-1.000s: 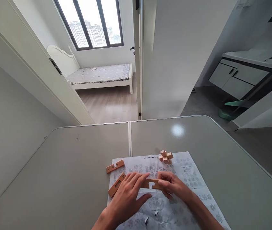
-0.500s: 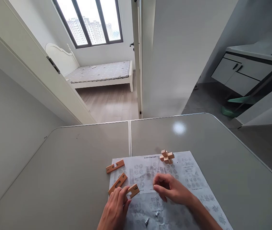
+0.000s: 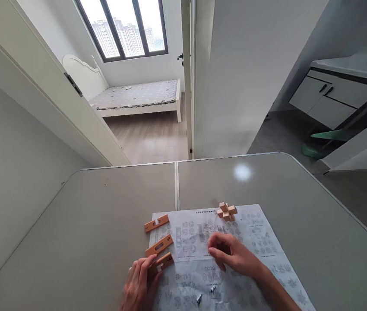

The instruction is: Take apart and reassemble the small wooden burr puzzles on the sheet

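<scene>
My left hand point(image 3: 140, 283) rests at the near edge of a printed instruction sheet point(image 3: 254, 242), fingertips touching a flat notched wooden piece point(image 3: 164, 261) that lies on the paper. A slotted wooden piece point(image 3: 159, 245) lies just beyond it, and a third notched piece point(image 3: 156, 223) sits further out at the sheet's left corner. My right hand point(image 3: 232, 255) hovers over the middle of the sheet with its fingers curled loosely and nothing visible in them. A small assembled wooden cross puzzle point(image 3: 227, 211) stands at the sheet's far edge.
The sheet lies on a grey folding table point(image 3: 89, 216) with a centre seam. Beyond the table an open doorway shows a bed point(image 3: 138, 97) under a window. To the right are cabinets point(image 3: 329, 101) and a green mop point(image 3: 316, 144) on the floor.
My two hands held one notched piece together over the sheet; my left hand carried it leftward and laid it down near the slotted piece. My right hand let go and stayed curled.
</scene>
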The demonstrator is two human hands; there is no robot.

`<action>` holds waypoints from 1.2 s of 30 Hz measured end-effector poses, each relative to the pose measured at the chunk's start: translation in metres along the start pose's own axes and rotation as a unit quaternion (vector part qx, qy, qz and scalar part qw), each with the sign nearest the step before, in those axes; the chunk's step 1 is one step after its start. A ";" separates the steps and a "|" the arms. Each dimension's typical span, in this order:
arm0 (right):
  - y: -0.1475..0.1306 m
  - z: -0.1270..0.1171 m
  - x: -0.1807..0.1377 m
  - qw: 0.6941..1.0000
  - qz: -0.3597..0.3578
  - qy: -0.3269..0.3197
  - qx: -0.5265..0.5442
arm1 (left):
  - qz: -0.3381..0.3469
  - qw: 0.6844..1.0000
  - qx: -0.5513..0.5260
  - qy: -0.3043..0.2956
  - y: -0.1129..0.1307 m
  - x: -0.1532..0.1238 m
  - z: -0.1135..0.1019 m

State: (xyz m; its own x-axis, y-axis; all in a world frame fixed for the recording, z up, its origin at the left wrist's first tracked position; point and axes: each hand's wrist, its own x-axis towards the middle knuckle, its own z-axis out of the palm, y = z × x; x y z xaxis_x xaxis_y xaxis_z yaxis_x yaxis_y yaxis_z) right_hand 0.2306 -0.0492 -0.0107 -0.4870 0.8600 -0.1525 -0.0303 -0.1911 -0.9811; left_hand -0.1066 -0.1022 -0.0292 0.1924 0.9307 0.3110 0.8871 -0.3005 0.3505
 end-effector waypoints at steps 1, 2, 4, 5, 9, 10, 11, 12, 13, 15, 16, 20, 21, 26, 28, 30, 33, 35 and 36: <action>-0.001 0.000 0.000 1.000 0.001 -0.001 0.000 | 0.006 1.000 0.003 0.006 0.000 0.003 -0.001; -0.002 0.000 0.000 1.000 0.002 -0.002 0.001 | 0.013 1.000 0.006 0.012 0.000 0.005 -0.002; -0.003 0.000 0.001 1.000 0.004 -0.002 0.003 | 0.028 0.999 0.010 0.024 -0.001 0.012 -0.003; -0.003 0.000 0.001 1.000 0.006 -0.001 0.004 | 0.033 0.999 0.010 0.029 -0.002 0.015 -0.005; -0.001 -0.001 0.001 1.000 0.012 0.005 0.005 | 0.055 0.998 0.012 0.041 -0.008 0.026 -0.008; -0.001 -0.001 0.001 1.000 0.012 0.006 0.004 | 0.064 0.997 0.012 0.039 -0.009 0.028 -0.009; 0.000 -0.001 0.001 1.000 0.011 0.007 0.004 | 0.074 0.997 0.011 0.035 -0.011 0.030 -0.009; 0.000 -0.001 0.001 1.000 0.010 0.008 0.003 | 0.084 0.996 0.009 0.030 -0.012 0.031 -0.010; -0.001 -0.001 0.001 1.000 0.010 0.008 0.003 | 0.093 0.995 0.006 0.024 -0.012 0.033 -0.011; -0.002 0.000 0.001 1.000 0.011 0.010 0.004 | 0.113 0.993 0.002 0.014 -0.013 0.035 -0.013; -0.002 0.000 0.001 1.000 0.012 0.010 0.005 | 0.123 0.992 0.001 0.012 -0.012 0.037 -0.014; -0.001 0.001 0.001 1.000 0.009 0.011 0.011 | 0.152 0.988 -0.002 0.007 -0.011 0.044 -0.021; 0.000 0.001 0.001 1.000 0.008 0.010 0.013 | 0.157 0.988 0.000 0.006 -0.011 0.045 -0.023; 0.000 0.001 0.001 1.000 0.006 0.010 0.009 | 0.163 0.986 0.022 0.022 -0.010 0.053 -0.025; -0.002 0.001 0.001 1.000 0.005 0.011 0.003 | 0.159 0.986 0.025 0.034 -0.009 0.056 -0.024; -0.004 0.001 0.002 1.000 0.006 0.011 -0.004 | 0.151 0.987 0.026 0.041 -0.008 0.059 -0.021; -0.004 0.000 0.002 1.000 0.008 0.010 -0.004 | 0.137 0.989 0.026 0.047 -0.006 0.064 -0.018; -0.003 0.000 0.001 1.000 0.009 0.012 0.000 | 0.132 0.990 0.027 0.049 -0.006 0.067 -0.017; -0.002 0.000 0.001 1.000 0.009 0.013 0.002 | 0.130 0.990 0.028 0.050 -0.006 0.068 -0.016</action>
State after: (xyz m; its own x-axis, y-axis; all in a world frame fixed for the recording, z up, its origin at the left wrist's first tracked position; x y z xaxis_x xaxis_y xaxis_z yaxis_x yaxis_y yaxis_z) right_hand 0.2299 -0.0477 -0.0088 -0.4648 0.8682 -0.1738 -0.0241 -0.2087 -0.9777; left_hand -0.1054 -0.0404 0.0043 0.3780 0.7970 0.4710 0.8350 -0.5132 0.1983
